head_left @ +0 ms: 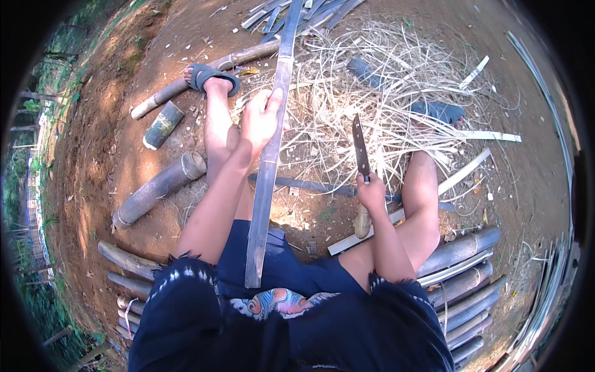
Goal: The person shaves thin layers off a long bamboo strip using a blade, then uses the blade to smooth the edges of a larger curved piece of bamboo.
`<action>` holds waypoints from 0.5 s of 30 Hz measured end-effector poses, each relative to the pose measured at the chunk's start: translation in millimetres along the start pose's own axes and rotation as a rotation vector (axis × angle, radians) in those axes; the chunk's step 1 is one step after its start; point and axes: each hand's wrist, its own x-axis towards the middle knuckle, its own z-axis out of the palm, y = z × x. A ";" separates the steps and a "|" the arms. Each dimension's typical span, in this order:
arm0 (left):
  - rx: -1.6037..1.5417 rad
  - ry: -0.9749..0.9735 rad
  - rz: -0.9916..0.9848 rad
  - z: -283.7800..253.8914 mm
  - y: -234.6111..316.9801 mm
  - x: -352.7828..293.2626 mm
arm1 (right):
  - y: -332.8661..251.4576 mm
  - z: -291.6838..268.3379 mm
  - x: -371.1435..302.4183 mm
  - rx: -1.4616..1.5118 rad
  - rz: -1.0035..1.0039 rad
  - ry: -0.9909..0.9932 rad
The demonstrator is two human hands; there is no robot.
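My left hand (260,116) is closed around a long, flat bamboo strip (265,180). The strip stands out lengthwise from my lap past the top of the view, its greyish outer face with a node showing. In my right hand (371,193) is a knife (360,146), gripped by its handle (362,222), with the dark blade pointing away from me. The blade is apart from the strip, to its right. Beneath the knife and beyond it spreads a heap of thin pale bamboo shavings (328,105).
Bamboo poles (462,273) lie bundled beneath me on both sides. Thick bamboo pieces (158,189) and a short section (163,124) rest on the dirt at left. Split strips (310,17) are piled at the far end, and long thin strips (551,291) lie along the right.
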 end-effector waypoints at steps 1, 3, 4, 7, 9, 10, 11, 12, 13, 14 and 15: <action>-0.008 0.010 0.070 -8.7 2.8 5.9 | -4.0 0.8 -0.5 -0.039 -0.034 0.015; -0.038 0.049 0.213 -16.6 16.3 15.0 | 1.8 7.2 6.7 -0.047 -0.012 0.021; -0.051 0.073 0.279 -21.1 23.5 14.8 | 0.2 9.0 8.4 -0.037 0.008 0.012; -0.205 0.069 0.337 -36.9 47.0 19.7 | -1.0 13.0 9.3 0.017 0.017 -0.005; -0.259 0.086 0.357 -48.8 59.6 20.8 | 4.3 16.9 13.9 0.073 0.038 -0.024; -0.273 0.093 0.373 -52.8 66.3 17.8 | -10.6 7.5 4.0 0.143 0.102 -0.072; -0.287 0.099 0.390 -56.5 72.3 15.2 | -5.2 12.8 6.1 0.123 0.066 -0.050; -0.300 0.105 0.406 -60.4 79.0 12.9 | 3.2 19.9 11.7 0.103 0.030 -0.028; -0.304 0.082 0.402 -67.7 88.5 6.3 | 5.4 24.4 14.4 0.110 0.027 -0.046; -0.350 0.049 0.418 -62.6 91.4 5.3 | 13.7 22.8 20.4 0.106 0.038 -0.044; -0.397 0.016 0.433 -55.8 93.9 3.9 | 22.5 21.5 25.0 0.103 0.049 -0.042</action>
